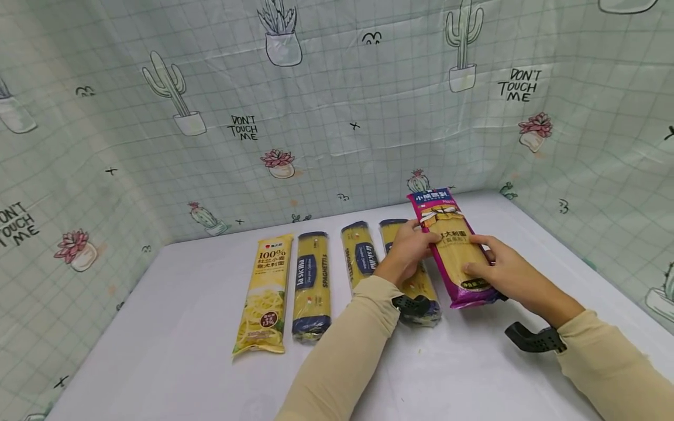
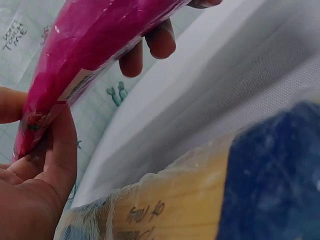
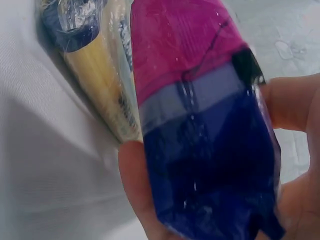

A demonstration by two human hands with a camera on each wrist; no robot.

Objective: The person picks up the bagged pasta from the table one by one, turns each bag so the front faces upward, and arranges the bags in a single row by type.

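A magenta packet of spaghetti point(image 1: 451, 245) is held up over the right part of the table, tilted with its printed front toward the head camera. My left hand point(image 1: 409, 248) grips its left edge, thumb on the front and fingers behind. On the opposite edge my right hand point(image 1: 505, 270) holds the lower part the same way. The right wrist view shows the packet's blue and magenta end point(image 3: 210, 145) between thumb and fingers. Beneath my left hand lies a blue-ended spaghetti packet point(image 1: 421, 289), partly hidden by that hand and wrist.
Left of the hands, a yellow pasta packet point(image 1: 263, 298) and two more blue-ended spaghetti packets, one point(image 1: 312, 280) beside it and one point(image 1: 360, 248) partly behind the left forearm, lie in a row on the white table point(image 1: 184, 327). A cactus-print cloth point(image 1: 326, 117) rises behind the table.
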